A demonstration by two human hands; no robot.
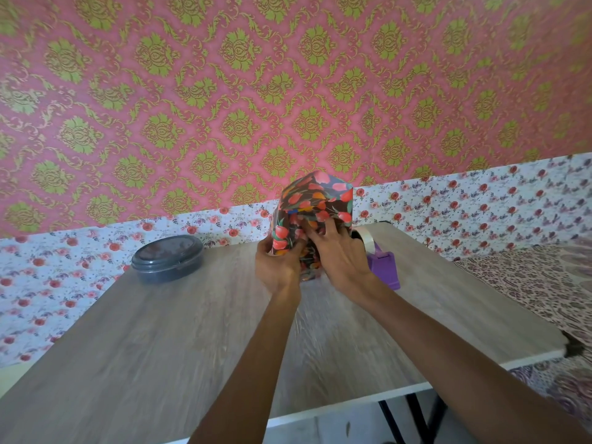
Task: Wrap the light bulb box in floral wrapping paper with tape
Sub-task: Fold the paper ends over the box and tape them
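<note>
The light bulb box stands upright near the back middle of the wooden table, covered in dark floral wrapping paper with red and orange tulips. A sliver of blue box shows through a gap in the paper. My left hand grips the lower left edge of the wrapped box, fingers curled round the paper. My right hand lies on the near face with its fingers spread, pressing the paper flaps against the box. A purple tape dispenser with a clear tape roll sits just right of the box, partly behind my right hand.
A round dark lidded container sits at the back left of the table. Patterned wallpaper rises directly behind the table. A patterned cloth surface lies to the right. The table's front edge runs below my forearms.
</note>
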